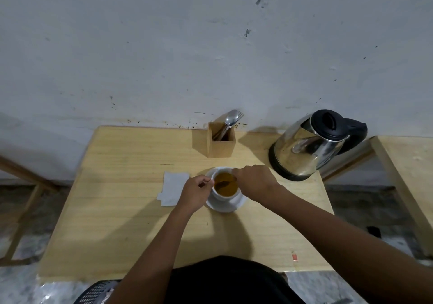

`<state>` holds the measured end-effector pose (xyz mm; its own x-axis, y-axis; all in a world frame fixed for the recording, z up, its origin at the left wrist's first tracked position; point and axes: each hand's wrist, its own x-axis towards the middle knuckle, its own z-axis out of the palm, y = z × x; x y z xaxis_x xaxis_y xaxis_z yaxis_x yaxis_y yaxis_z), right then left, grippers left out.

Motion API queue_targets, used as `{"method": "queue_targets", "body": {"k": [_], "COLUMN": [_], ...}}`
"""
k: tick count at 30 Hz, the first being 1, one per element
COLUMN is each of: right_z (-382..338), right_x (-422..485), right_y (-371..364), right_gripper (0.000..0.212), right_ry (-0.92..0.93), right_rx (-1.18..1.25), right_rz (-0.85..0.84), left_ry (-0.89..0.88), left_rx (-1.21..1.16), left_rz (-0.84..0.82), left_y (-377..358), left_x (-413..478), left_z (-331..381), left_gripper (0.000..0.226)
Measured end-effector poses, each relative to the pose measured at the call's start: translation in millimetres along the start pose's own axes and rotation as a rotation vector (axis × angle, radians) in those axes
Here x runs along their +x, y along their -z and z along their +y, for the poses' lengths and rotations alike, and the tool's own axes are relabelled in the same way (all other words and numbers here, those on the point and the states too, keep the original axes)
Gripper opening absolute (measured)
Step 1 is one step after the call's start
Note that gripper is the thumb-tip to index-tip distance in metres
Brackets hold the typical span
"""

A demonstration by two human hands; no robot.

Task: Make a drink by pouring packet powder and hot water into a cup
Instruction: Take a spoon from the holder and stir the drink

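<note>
A white cup [222, 194] full of brown drink [226, 184] stands on a white saucer [230, 206] in the middle of the wooden table [131, 221]. My left hand [196, 193] is closed on the handle of a spoon [221, 183] whose bowl lies in the drink. My right hand [255, 179] rests on the cup's right rim and grips it. White torn packets [172, 187] lie flat just left of the cup, partly under my left hand.
A steel kettle [309, 146] with a black lid and handle stands at the back right. A wooden holder [221, 141] with a spoon and fork is behind the cup, near the wall. Another wooden table [407, 175] is at the right.
</note>
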<state>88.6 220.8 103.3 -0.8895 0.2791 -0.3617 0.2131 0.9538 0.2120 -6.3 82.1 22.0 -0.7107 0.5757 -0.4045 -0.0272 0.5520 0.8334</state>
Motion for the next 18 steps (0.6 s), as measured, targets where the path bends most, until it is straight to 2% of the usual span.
{"method": "queue_targets", "body": {"k": [6,12,18], "right_z": [0.6,-3.1,-12.5], "right_x": [6.2,7.6,12.3], "right_y": [19.7,26.5,21.6], "right_gripper": [0.021,0.017,0.019], "right_ry": [-0.042,-0.007,-0.012], "right_rx": [-0.066,0.029,0.137], "right_rz": [-0.062,-0.157,-0.111], "left_ry": [0.004,0.019,0.008], "left_rx": [0.004,0.015,0.024], "left_rz": [-0.009,-0.011,-0.017], "left_y": [2.2,2.1,3.2], "left_x": [-0.3,-1.8,-2.1], "left_z": [3.0,6.3,6.4], "left_gripper": [0.019,0.02,0.021]}}
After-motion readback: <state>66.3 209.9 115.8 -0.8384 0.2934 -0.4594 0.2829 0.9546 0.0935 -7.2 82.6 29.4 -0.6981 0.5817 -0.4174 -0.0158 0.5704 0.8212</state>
